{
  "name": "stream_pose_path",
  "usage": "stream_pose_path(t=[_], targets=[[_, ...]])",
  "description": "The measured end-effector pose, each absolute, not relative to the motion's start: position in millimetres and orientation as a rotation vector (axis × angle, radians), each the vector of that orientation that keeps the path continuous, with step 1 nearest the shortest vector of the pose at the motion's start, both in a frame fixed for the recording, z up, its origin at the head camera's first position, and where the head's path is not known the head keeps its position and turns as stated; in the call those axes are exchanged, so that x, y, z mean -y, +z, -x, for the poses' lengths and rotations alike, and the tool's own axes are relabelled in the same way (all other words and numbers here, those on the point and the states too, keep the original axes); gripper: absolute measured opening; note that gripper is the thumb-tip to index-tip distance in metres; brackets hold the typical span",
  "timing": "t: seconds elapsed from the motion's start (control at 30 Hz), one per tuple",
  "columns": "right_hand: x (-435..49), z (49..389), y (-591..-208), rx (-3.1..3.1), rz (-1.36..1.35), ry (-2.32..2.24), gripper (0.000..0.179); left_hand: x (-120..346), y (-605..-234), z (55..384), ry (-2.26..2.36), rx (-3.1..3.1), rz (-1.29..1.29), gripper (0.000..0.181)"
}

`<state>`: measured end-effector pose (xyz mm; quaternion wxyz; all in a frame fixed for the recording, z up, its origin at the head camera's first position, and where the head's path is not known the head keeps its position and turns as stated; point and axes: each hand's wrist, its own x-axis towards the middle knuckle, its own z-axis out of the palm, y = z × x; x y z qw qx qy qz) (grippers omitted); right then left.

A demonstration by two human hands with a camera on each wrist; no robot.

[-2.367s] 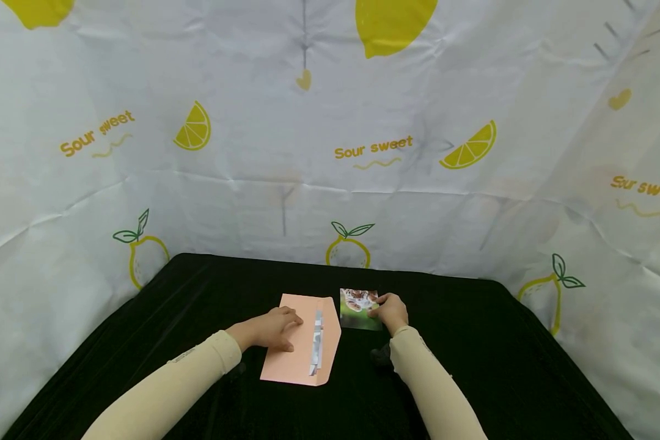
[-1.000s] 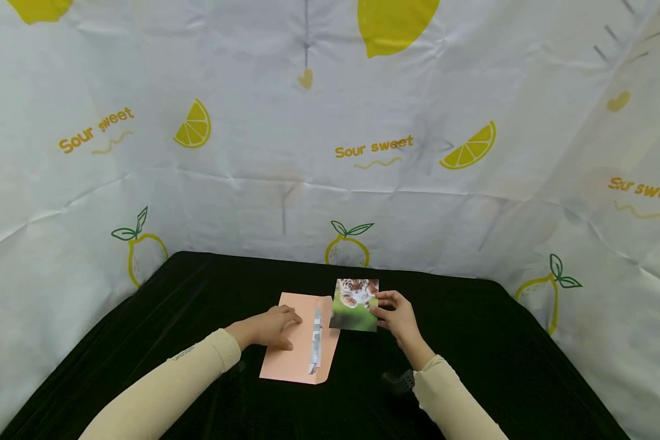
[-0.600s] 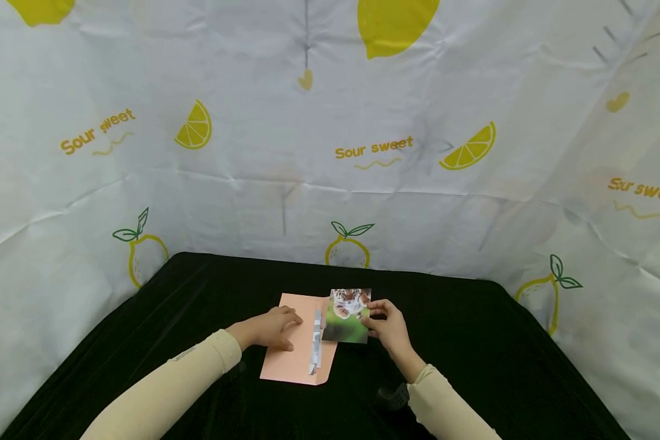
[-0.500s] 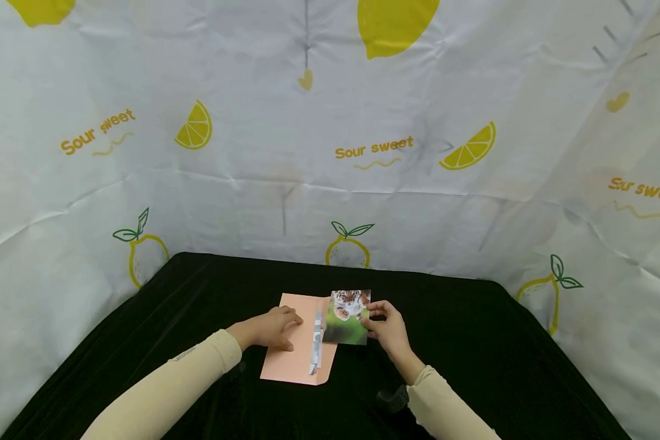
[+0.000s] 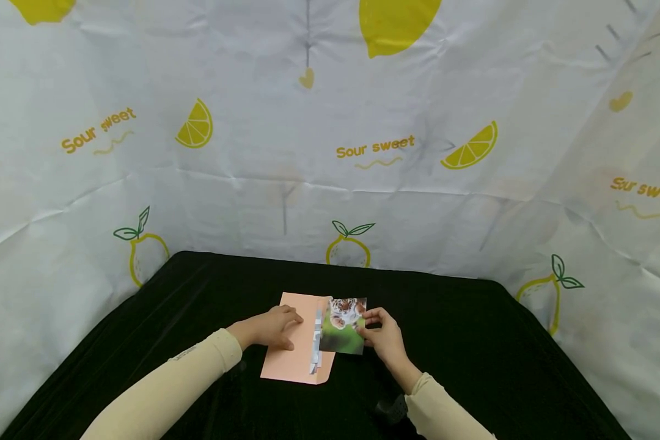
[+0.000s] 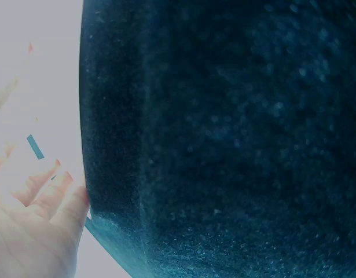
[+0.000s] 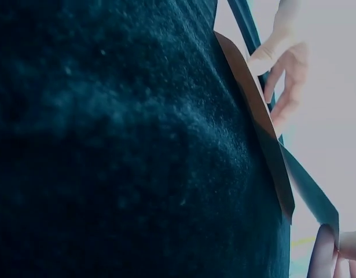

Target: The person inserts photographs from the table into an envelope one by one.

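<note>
A pink envelope lies on the dark cloth, its flap spread toward the right. Grey-white pieces show in a narrow strip along its opening. My left hand rests flat on the envelope with fingers spread; the left wrist view shows this hand with its fingers extended. Between thumb and fingers, my right hand pinches the right edge of a tiger photo card. The card overlaps the flap, its left edge right at the opening. In the right wrist view the card slants over the flap.
Dark velvety cloth covers the table around the envelope. A white curtain with lemon prints stands behind and at both sides. A small black device sits under the right wrist.
My right hand takes the photo card from beside the envelope, first raised, then left and lower, over the flap to the opening. The left hand stays in place on the envelope.
</note>
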<state>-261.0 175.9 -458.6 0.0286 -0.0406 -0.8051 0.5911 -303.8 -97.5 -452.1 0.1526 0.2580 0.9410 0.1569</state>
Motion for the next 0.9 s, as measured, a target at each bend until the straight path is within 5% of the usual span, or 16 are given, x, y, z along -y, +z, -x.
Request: stream_pose_path(t=[0.9], targets=[[-174, 250, -459, 2.565, 0.148, 1.978, 0.032, 97, -456, 308, 0.426, -2.708, -0.731, 0.058]])
